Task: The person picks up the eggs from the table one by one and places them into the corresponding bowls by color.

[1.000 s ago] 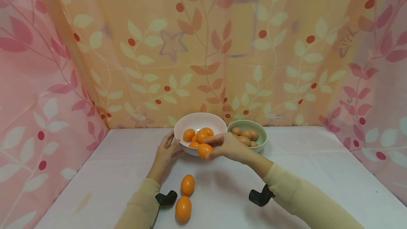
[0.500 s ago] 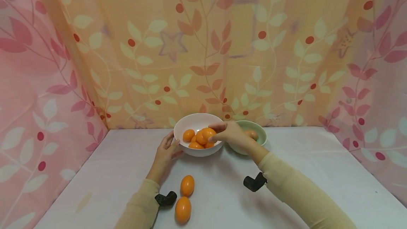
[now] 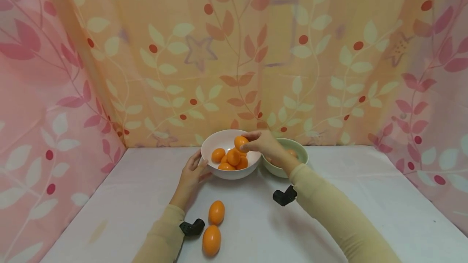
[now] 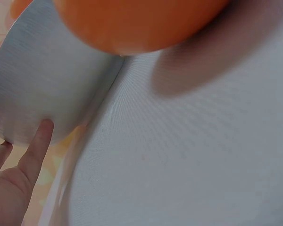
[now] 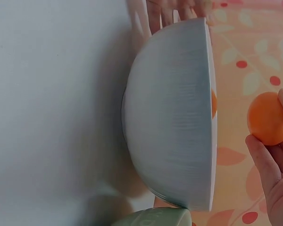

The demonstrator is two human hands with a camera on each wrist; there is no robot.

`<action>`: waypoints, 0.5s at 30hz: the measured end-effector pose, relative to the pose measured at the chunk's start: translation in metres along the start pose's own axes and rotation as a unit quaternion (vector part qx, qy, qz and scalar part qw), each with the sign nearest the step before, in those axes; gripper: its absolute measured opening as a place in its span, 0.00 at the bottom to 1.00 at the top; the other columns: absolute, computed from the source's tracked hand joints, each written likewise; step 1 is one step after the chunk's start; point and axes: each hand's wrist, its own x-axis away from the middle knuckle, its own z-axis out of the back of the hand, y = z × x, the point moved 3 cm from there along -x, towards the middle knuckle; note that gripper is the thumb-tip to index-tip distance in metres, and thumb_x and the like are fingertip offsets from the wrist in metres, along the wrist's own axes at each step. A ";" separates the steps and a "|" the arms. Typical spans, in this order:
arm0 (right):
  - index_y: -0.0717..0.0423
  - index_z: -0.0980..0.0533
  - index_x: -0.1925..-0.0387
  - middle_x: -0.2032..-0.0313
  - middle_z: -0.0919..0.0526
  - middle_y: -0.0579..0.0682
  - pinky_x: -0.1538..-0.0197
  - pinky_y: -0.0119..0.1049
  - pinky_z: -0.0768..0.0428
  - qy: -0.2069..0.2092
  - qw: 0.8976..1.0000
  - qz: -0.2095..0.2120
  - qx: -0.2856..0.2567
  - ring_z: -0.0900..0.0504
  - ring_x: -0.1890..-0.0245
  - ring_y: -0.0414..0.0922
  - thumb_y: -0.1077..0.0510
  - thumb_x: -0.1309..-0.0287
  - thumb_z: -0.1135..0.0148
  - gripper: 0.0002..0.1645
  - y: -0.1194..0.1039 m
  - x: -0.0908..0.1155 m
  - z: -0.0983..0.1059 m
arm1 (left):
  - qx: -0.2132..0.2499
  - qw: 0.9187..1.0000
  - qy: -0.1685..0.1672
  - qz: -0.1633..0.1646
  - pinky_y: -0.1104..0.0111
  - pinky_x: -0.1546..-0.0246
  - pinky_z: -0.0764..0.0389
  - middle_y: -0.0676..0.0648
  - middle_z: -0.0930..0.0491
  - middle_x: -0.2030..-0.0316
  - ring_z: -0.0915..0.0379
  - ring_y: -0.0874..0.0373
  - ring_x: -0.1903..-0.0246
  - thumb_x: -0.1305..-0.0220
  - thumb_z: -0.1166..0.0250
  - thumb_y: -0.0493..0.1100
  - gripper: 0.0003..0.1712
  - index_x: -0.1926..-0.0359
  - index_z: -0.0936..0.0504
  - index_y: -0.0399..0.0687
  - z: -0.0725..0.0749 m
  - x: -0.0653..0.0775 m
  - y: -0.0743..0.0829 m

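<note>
A smooth orange egg [image 3: 241,143] is pinched between the thumb and fingers of my right hand [image 3: 265,146]. It is above the rim of a white bowl [image 3: 252,167], as the right wrist view also shows. Several more orange eggs [image 3: 218,155] lie inside that bowl. At the bowl's left side my left hand [image 3: 191,173] rests its extended fingers and thumb on the outer wall. In the left wrist view the thumb [image 4: 40,141] lies along the bowl's wall [image 4: 52,80].
A green bowl [image 3: 301,153] with brown eggs stands right beside the white one, partly behind my right hand. Two orange eggs, one farther [image 3: 217,212] and one nearer [image 3: 211,240], lie on the white-covered table [image 3: 248,234] by my left forearm. Patterned cloth [image 3: 234,52] hangs behind.
My right hand has carried the orange egg from in front of the white bowl up and over it. My left hand stays at the bowl's side.
</note>
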 end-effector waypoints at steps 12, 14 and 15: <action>0.56 0.20 0.42 0.47 0.14 0.54 0.36 0.43 0.20 0.031 0.999 -0.021 -0.009 0.17 0.49 0.48 0.60 0.47 0.26 0.29 0.008 -0.017 -0.002 | 0.002 1.000 0.001 -0.003 0.50 0.41 0.19 0.43 0.47 0.22 0.35 0.40 0.32 0.25 0.43 0.44 0.34 0.24 0.44 0.49 0.001 -0.001 -0.002; 0.54 0.20 0.42 0.48 0.14 0.53 0.36 0.43 0.20 0.040 0.999 -0.032 -0.002 0.17 0.49 0.48 0.59 0.48 0.26 0.28 0.009 -0.020 -0.002 | 0.000 1.000 -0.001 -0.004 0.50 0.41 0.19 0.43 0.48 0.22 0.35 0.39 0.31 0.25 0.44 0.43 0.34 0.24 0.44 0.48 0.001 -0.001 -0.002; 0.54 0.19 0.43 0.48 0.14 0.53 0.36 0.43 0.19 0.044 0.998 -0.033 0.000 0.17 0.50 0.48 0.59 0.48 0.26 0.28 0.010 -0.021 -0.002 | 0.001 1.000 -0.003 -0.005 0.49 0.41 0.20 0.43 0.48 0.22 0.35 0.39 0.31 0.25 0.44 0.43 0.34 0.23 0.44 0.48 0.001 -0.001 -0.001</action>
